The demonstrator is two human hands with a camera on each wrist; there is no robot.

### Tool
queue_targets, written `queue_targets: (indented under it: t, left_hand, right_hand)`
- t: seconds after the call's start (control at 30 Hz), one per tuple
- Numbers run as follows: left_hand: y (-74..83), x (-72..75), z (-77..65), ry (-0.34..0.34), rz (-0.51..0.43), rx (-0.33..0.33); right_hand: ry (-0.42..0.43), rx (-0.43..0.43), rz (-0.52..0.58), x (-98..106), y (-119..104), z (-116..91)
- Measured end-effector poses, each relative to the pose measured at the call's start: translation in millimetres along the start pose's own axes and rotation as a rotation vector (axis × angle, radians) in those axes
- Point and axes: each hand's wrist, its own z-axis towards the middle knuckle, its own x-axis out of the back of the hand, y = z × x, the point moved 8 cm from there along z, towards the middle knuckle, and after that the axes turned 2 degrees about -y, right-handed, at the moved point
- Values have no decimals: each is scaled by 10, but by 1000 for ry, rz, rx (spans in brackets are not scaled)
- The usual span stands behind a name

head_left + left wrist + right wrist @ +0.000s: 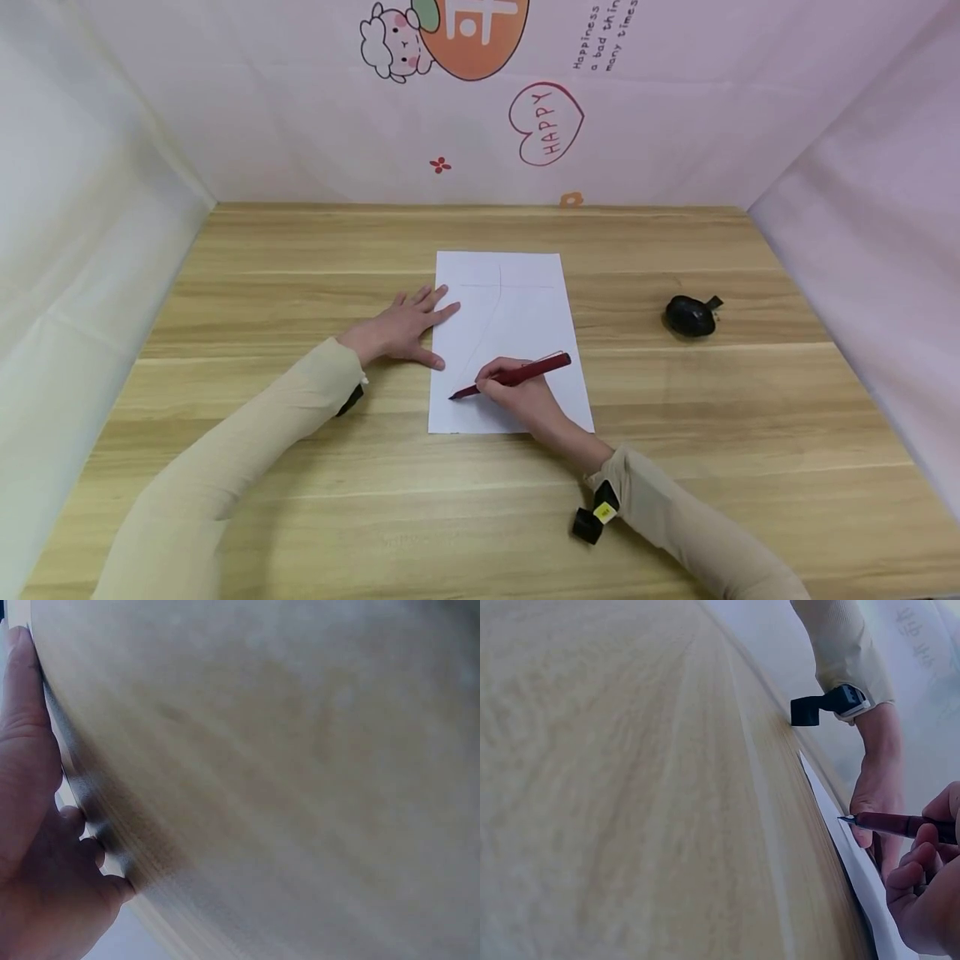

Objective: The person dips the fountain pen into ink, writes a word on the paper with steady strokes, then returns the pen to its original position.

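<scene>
A white sheet of paper (517, 325) lies on the wooden table, bearing a thin cross of lines near its top and a faint curve running down to the lower left. My right hand (521, 396) pinches a dark red fountain pen (536, 370), its nib at the paper's lower left where the curve ends. In the right wrist view the metal nib of the pen (889, 823) shows close over the paper (855, 877). My left hand (405, 325) rests with spread fingers across the paper's left edge. The left wrist view shows that hand (45, 825) flat along the tabletop.
A small glossy black object (691, 317) with a short tab sits on the table (300, 275) to the right of the paper. Behind stands a white cloth backdrop (300, 125) with printed cartoons, and white cloth hangs at both sides. Black cameras (596, 515) are strapped to the wrists.
</scene>
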Motion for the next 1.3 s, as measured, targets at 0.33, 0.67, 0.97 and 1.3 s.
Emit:
queue_targets:
  t: [0.33, 0.67, 0.97, 1.3]
  left_hand:
    - [-12, 8, 0, 1, -1, 2]
    - [-22, 7, 1, -27, 6, 13]
    - [-2, -20, -4, -27, 1, -15]
    - [-21, -18, -7, -14, 4, -13]
  right_hand:
    - [4, 13, 9, -11, -14, -8]
    - [226, 38, 12, 587, -235, 379]
    - [403, 11, -30, 1108, -256, 923]
    - [384, -78, 0, 1067, -112, 1077]
